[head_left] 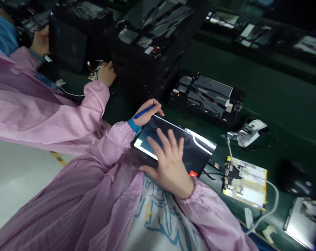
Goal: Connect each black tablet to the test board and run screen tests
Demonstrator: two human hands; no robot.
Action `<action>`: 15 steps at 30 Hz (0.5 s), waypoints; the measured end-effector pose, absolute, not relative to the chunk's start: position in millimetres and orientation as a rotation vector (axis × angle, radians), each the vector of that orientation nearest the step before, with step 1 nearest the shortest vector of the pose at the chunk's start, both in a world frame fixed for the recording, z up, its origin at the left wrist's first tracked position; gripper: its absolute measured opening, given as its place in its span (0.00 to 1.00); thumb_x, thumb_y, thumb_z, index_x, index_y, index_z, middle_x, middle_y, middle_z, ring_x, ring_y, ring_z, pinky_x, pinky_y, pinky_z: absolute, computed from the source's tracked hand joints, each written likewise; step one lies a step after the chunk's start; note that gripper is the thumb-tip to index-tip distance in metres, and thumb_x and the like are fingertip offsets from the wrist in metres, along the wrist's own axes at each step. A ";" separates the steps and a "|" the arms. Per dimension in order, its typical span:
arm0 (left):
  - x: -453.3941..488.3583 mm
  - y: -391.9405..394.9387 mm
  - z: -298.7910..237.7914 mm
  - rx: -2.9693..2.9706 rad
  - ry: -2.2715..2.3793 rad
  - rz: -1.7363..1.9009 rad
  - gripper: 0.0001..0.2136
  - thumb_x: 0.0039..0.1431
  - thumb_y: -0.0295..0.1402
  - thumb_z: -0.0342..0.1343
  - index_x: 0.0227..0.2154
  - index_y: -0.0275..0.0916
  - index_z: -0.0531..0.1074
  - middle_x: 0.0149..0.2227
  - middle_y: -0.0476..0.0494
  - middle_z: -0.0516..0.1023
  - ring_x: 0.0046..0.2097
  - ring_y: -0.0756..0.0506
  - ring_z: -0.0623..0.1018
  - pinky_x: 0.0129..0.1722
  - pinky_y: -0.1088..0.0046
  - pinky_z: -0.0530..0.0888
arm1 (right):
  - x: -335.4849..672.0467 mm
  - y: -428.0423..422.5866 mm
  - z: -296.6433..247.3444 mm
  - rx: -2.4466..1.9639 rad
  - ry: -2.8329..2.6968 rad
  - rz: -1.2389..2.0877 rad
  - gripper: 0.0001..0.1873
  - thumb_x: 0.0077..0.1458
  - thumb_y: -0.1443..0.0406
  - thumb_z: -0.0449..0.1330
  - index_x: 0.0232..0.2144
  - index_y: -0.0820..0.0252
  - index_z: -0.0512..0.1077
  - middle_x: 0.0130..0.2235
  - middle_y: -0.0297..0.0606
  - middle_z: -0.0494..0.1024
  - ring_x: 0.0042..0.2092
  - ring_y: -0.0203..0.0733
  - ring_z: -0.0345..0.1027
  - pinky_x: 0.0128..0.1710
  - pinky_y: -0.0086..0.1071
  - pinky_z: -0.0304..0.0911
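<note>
A dark display panel (185, 139) lies tilted in front of me, with a white lit strip along its near edge and a small red patch at its near right corner. My left hand (145, 112) is at the panel's far left corner, a blue pen (144, 111) held in its fingers; whether it also grips the panel is unclear. Over the panel's face spreads my right hand (170, 164), fingers apart and nothing in it; whether the fingertips touch the glass I cannot tell. A dark flat cable runs from the panel's right side toward a circuit board assembly (248, 183) with yellow edges.
Beyond the panel lies a stack of display units (205, 94), with a taller stack (152, 38) left of it. A white-and-metal device (249, 132), a white cable (274, 205) and a black mouse (295, 177) are on the right. At left, a co-worker's hands (107, 74) handle another panel (67, 45).
</note>
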State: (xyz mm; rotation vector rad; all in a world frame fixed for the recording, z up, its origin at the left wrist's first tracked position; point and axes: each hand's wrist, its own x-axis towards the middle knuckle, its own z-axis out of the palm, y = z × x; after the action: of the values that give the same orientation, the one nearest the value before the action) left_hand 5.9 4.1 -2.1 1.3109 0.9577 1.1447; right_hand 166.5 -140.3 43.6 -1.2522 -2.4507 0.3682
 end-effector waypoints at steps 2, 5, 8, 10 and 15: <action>5.4 4.0 -2.3 1.331 0.969 1.139 0.19 0.57 0.51 0.55 0.30 0.38 0.63 0.26 0.48 0.78 0.29 0.50 0.75 0.35 0.72 0.68 | 184.2 -145.3 45.3 -1.353 -2.345 0.328 0.42 0.53 0.45 0.57 0.63 0.58 0.54 0.66 0.53 0.53 0.68 0.67 0.37 0.60 0.68 0.39; 4.6 4.4 -3.2 1.352 0.977 1.123 0.18 0.57 0.49 0.56 0.30 0.38 0.63 0.27 0.47 0.79 0.30 0.50 0.76 0.36 0.71 0.67 | 208.2 -159.5 37.5 -1.468 -2.240 0.212 0.38 0.54 0.49 0.59 0.62 0.57 0.55 0.63 0.54 0.59 0.67 0.67 0.41 0.59 0.69 0.41; 4.7 5.5 -5.2 1.356 0.970 1.130 0.18 0.57 0.49 0.56 0.30 0.38 0.63 0.27 0.48 0.79 0.31 0.50 0.76 0.37 0.71 0.68 | 223.5 -174.6 22.3 -1.514 -2.229 0.071 0.29 0.54 0.56 0.61 0.57 0.55 0.62 0.60 0.53 0.63 0.66 0.67 0.45 0.58 0.71 0.41; 5.1 6.2 -6.5 1.354 0.965 1.134 0.17 0.57 0.49 0.56 0.30 0.38 0.64 0.27 0.48 0.79 0.30 0.50 0.76 0.37 0.71 0.68 | 229.1 -181.4 12.7 -1.522 -2.232 0.015 0.24 0.54 0.58 0.61 0.53 0.54 0.66 0.59 0.51 0.65 0.65 0.67 0.47 0.57 0.72 0.42; 6.3 7.3 -8.6 1.341 0.968 1.150 0.18 0.56 0.49 0.56 0.30 0.38 0.65 0.26 0.48 0.79 0.29 0.50 0.76 0.34 0.71 0.68 | 233.3 -186.7 2.0 -1.470 -2.223 -0.036 0.16 0.53 0.61 0.63 0.45 0.52 0.71 0.58 0.47 0.67 0.64 0.65 0.49 0.57 0.73 0.42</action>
State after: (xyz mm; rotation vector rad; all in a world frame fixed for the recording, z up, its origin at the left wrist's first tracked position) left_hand 6.3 7.3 -8.6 1.3409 0.9684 1.1504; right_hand 233.3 -186.7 2.0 -1.4704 -2.2235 -0.0365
